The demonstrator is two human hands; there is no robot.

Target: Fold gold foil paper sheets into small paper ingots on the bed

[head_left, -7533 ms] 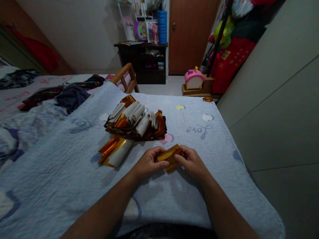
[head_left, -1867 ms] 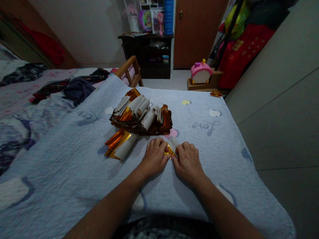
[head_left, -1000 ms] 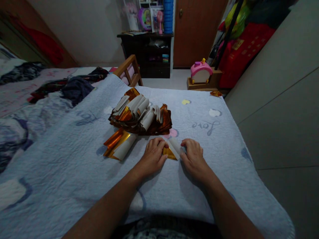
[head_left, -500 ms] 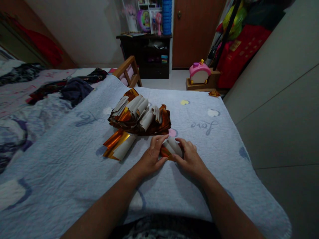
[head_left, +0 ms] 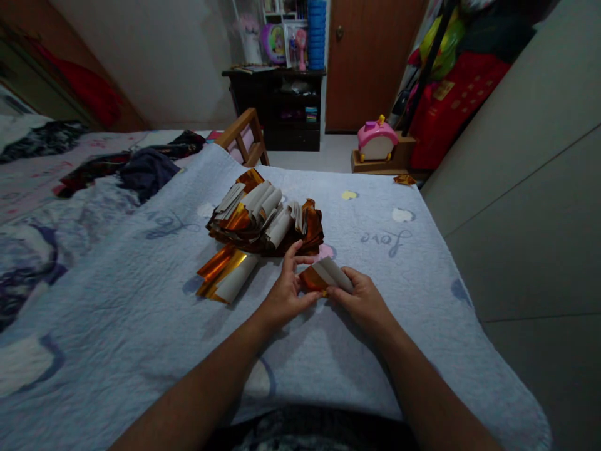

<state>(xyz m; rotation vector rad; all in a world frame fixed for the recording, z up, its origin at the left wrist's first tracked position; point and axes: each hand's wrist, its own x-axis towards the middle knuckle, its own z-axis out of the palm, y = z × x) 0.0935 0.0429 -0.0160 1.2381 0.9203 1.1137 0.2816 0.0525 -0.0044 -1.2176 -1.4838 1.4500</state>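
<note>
A folded piece of gold-and-white foil paper (head_left: 326, 274) is between my two hands, just above the blanket. My right hand (head_left: 360, 297) grips its right end, thumb on the near side and fingers behind. At the left end, my left hand (head_left: 287, 291) holds the paper with its thumb along the lower edge and curled fingers at the corner; its index finger is raised. Beyond my hands lies a heap of foil papers (head_left: 277, 225), gold and white, many bent or rolled. Left of my hands, a few loose foil sheets (head_left: 230, 275) lie curled on the blanket.
The light blue blanket (head_left: 399, 351) covers the bed. A small gold foil piece (head_left: 404, 180) lies at its far right corner. Crumpled clothes (head_left: 145, 172) are at the left, a pale cabinet (head_left: 539, 207) at the right. A pink toy (head_left: 377, 139) stands beyond the bed.
The paper's curved top has become flatter, with a straight fold. My left index finger has lifted off it, and my right fingers have closed in on its right end.
</note>
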